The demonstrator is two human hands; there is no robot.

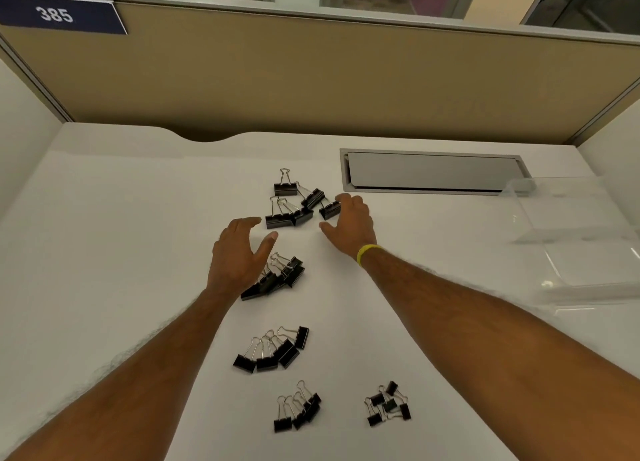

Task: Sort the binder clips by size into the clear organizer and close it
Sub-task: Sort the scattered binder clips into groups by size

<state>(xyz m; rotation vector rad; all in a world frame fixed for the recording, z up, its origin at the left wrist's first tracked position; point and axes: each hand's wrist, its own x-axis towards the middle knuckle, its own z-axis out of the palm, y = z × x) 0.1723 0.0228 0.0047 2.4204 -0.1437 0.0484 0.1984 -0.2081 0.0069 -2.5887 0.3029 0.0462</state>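
Flanking farthest binder clips [294, 206] with left hand [239, 254] and right hand [349, 223] spread, empty; could nudge neighbouring pile [289, 270], mixing sizes.

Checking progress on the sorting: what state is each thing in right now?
Clear organizer: open, no clips seen inside.
Binder clips: in five piles on the desk.
Left hand: open, holding nothing.
Right hand: open, fingers at the farthest pile.
Cable hatch: lid down.

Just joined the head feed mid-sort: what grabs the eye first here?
Five piles of black binder clips run down the white desk. Both hands are open, left hand and right hand, flanking the farthest pile. The clear organizer sits at the desk's right edge.
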